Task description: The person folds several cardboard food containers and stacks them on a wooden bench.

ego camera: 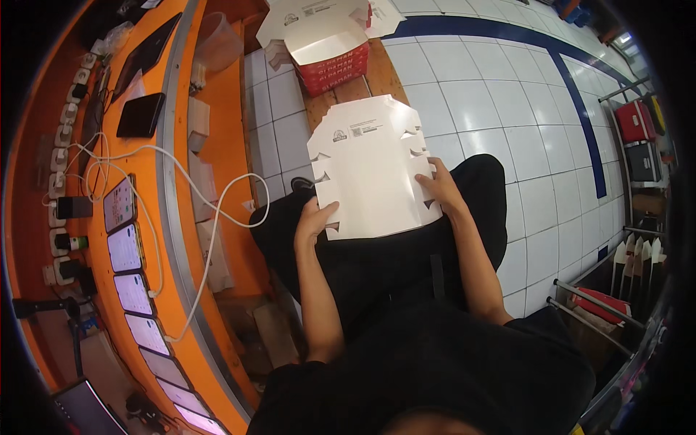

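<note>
A flat white cardboard box blank (370, 174), with slots along both side edges and small printing near its far end, rests over my lap. My left hand (316, 218) grips its left edge, thumb on top. On the opposite edge my right hand (441, 187) holds it the same way, fingers hidden underneath. Just beyond the blank, a stack of folded red cardboard boxes (334, 70) with white insides stands on a wooden bench (389, 62). The top one has its white lid flap (310, 22) folded back.
An orange counter (179, 304) runs along the left, bearing a row of lit smartphones (130, 296), a looping white cable (217, 209) and a black tablet (140, 115). Several power sockets (58, 157) line its back. Metal racks (595, 312) stand at right on white tiles (478, 103).
</note>
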A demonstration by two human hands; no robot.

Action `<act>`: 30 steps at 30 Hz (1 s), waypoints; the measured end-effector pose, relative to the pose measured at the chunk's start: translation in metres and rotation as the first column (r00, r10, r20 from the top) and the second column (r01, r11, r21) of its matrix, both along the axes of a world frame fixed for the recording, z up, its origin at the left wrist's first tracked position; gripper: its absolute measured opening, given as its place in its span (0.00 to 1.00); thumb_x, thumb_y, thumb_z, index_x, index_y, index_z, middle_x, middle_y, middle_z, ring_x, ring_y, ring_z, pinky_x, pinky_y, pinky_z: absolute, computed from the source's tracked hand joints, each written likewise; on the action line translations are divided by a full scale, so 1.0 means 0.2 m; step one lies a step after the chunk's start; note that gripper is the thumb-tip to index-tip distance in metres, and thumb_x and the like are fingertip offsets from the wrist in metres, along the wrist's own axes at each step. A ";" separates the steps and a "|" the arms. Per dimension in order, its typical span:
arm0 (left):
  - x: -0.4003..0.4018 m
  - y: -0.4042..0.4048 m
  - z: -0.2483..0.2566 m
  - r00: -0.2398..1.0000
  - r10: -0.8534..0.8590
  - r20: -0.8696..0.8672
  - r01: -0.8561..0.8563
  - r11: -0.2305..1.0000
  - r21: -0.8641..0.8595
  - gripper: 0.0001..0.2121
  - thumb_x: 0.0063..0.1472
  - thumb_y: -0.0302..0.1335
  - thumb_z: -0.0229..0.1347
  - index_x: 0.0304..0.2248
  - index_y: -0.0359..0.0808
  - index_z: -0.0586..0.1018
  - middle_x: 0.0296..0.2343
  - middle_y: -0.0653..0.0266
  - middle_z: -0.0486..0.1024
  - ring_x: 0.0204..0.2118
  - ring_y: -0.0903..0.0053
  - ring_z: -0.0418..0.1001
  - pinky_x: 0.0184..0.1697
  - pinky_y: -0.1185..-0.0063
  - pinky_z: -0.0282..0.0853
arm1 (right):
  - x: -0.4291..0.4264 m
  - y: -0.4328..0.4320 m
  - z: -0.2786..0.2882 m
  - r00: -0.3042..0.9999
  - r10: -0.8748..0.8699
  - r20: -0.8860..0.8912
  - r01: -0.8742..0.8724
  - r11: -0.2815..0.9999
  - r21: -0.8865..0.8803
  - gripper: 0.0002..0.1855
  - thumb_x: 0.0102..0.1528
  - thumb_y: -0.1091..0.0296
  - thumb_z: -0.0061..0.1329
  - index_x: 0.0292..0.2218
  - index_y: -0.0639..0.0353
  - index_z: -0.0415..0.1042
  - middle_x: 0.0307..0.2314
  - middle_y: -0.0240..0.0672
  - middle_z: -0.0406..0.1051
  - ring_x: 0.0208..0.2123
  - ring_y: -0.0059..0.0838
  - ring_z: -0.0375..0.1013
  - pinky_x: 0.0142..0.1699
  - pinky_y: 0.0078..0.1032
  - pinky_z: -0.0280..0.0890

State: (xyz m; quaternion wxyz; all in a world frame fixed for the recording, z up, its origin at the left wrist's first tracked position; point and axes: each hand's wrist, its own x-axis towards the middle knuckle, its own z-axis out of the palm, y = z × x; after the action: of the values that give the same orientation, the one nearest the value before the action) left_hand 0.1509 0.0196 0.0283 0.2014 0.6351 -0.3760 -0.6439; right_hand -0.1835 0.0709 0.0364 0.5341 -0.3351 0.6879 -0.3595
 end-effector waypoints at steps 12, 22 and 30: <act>-0.04 0.02 0.00 0.994 -0.103 0.022 0.105 0.989 -0.101 0.17 0.57 0.24 0.61 0.46 0.27 0.78 0.37 0.54 0.82 0.34 0.69 0.83 0.34 0.73 0.80 | 0.01 0.11 -0.15 0.879 -0.016 -0.476 -0.086 0.978 -0.191 0.27 0.56 0.59 0.57 0.51 0.65 0.66 0.39 0.60 0.77 0.40 0.58 0.79 0.44 0.45 0.72; -0.49 0.02 -0.03 0.358 0.060 0.932 0.625 0.726 -0.287 0.06 0.62 0.26 0.55 0.36 0.33 0.75 0.29 0.55 0.80 0.31 0.60 0.83 0.34 0.66 0.79 | 0.35 -0.02 -0.10 0.263 0.061 -0.963 -0.310 0.950 -0.025 0.14 0.58 0.72 0.50 0.46 0.57 0.65 0.30 0.41 0.75 0.30 0.43 0.79 0.33 0.41 0.71; -0.29 -0.01 0.01 0.781 0.008 0.624 0.386 0.779 -0.494 0.19 0.57 0.28 0.57 0.47 0.28 0.76 0.38 0.46 0.79 0.44 0.49 0.78 0.49 0.61 0.73 | 0.16 -0.08 0.03 0.662 0.180 -0.728 -0.255 0.967 0.007 0.30 0.52 0.69 0.58 0.55 0.60 0.64 0.36 0.44 0.77 0.35 0.44 0.80 0.41 0.37 0.72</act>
State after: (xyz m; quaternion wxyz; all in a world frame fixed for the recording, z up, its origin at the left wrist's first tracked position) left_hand 0.0933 0.0171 0.0296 0.1932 0.6632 -0.6679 -0.2769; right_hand -0.1517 0.0551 0.0427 0.2424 -0.5542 0.7791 -0.1644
